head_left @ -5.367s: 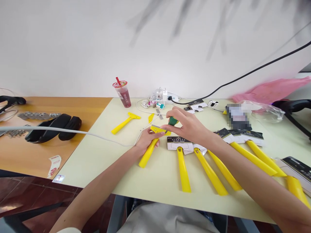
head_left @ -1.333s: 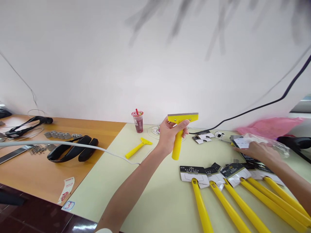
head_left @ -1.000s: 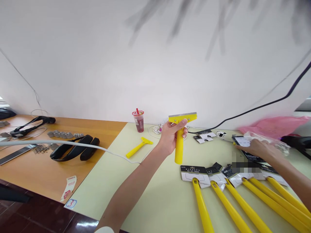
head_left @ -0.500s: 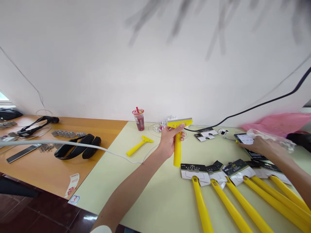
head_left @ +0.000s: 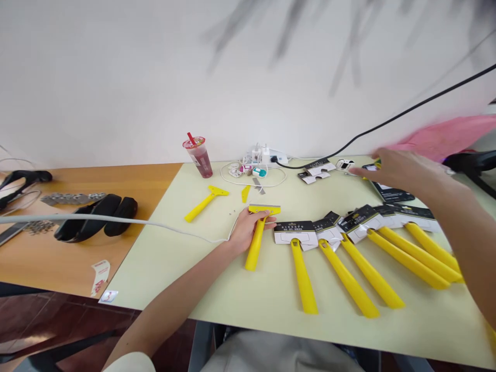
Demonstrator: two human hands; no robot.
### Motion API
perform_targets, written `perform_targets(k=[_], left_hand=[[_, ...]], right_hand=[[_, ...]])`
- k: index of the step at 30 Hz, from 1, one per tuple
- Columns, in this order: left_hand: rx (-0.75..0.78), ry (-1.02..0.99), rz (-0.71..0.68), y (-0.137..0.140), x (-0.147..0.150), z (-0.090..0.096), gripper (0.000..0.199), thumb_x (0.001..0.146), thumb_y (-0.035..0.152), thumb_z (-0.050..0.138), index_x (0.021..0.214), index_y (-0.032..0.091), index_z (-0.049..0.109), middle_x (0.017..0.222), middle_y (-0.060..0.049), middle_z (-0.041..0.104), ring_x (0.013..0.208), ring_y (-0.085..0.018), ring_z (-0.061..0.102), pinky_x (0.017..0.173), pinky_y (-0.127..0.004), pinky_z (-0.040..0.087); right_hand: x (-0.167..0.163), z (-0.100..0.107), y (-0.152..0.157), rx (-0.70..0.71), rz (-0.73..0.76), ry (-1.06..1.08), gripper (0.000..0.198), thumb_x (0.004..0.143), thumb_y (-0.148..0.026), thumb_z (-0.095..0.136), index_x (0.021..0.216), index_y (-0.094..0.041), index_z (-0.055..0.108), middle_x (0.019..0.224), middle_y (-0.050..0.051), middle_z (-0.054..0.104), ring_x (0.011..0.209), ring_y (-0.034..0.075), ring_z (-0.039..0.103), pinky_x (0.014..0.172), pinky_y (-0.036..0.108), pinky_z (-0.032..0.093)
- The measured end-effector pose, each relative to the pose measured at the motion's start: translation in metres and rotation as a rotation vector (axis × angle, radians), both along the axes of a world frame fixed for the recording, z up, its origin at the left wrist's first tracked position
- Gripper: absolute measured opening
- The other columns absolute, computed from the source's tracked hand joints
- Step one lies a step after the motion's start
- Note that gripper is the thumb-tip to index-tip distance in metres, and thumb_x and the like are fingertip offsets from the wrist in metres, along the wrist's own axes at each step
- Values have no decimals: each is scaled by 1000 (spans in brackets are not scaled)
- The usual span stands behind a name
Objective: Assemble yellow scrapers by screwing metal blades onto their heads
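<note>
My left hand (head_left: 245, 231) is wrapped round a yellow scraper (head_left: 254, 247), its wide metal-edged head up and its handle slanting down toward me. My right hand (head_left: 414, 173), slightly blurred, hovers over a dark phone (head_left: 389, 192) at the right, thumb apart from the fingers and nothing visible in it. Behind the left hand lie a loose yellow head piece (head_left: 245, 194), small grey metal plates (head_left: 259, 185) and tiny screws. Another yellow scraper (head_left: 206, 203) rests to their left. Several yellow handles (head_left: 304, 279) with black-and-white cards (head_left: 295, 232) are fanned out on the right.
A cup of red drink (head_left: 199, 159) stands near the wall. Beside it are a power strip (head_left: 267, 154) and white cables. A black cable (head_left: 372, 132) crosses to the right, by a pink bag (head_left: 437, 137). On the brown table (head_left: 155, 178) lies a black headset-like device (head_left: 96, 217).
My view has tilted down and shifted right. My left hand has lowered the scraper toward the tabletop. My right hand has risen off the phone, and the clear plastic beside it no longer shows.
</note>
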State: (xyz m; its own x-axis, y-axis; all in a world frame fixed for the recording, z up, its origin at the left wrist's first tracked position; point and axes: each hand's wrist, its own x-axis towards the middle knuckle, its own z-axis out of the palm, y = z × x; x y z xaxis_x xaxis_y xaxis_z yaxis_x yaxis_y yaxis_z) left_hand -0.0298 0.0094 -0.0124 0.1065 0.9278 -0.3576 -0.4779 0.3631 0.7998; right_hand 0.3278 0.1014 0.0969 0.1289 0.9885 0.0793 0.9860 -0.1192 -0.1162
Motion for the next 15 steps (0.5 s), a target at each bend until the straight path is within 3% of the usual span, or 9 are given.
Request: perform_targets(k=[2,4,7,11,15], left_hand=[[27,-1,-42,0,3,-3,30,82,14,88,102,15,65,103,-11,79,93,-24,82,100,-44,66],[61,17,-72,0,5,-6,31,85,12,85,106,16,63,106,-12,80,94,-25,83,106,-48,64],[98,50,-97,-1,5,-9,34,86,16,85,109,17,60,109,-14,81,96,-26,83,107,-50,62],[119,70,-140,-2,3,-8,38,85,21,89,110,18,61,111,-13,82,95,-25,83,107,-49,63],[118,64,-150,-2,2,-6,39,84,21,88,112,18,62,112,-14,82,94,-25,83,107,-49,63]], right_hand=[[-35,23,-17,38,130,101,59,100,-63,61,131,-14,67,98,17,73,85,28,60,76,44,41],[-65,38,-33,115,185,283,33,98,-49,68,114,-21,71,91,9,71,76,22,57,73,41,40],[-97,42,-48,34,423,592,20,95,-31,70,113,-26,61,85,3,70,72,22,61,69,39,44],[-123,34,-56,-27,761,776,29,100,-48,73,112,-31,53,109,7,75,95,32,70,76,48,54],[-144,29,-57,-47,828,858,39,98,-61,74,109,-31,52,119,9,76,102,35,72,79,52,57]])
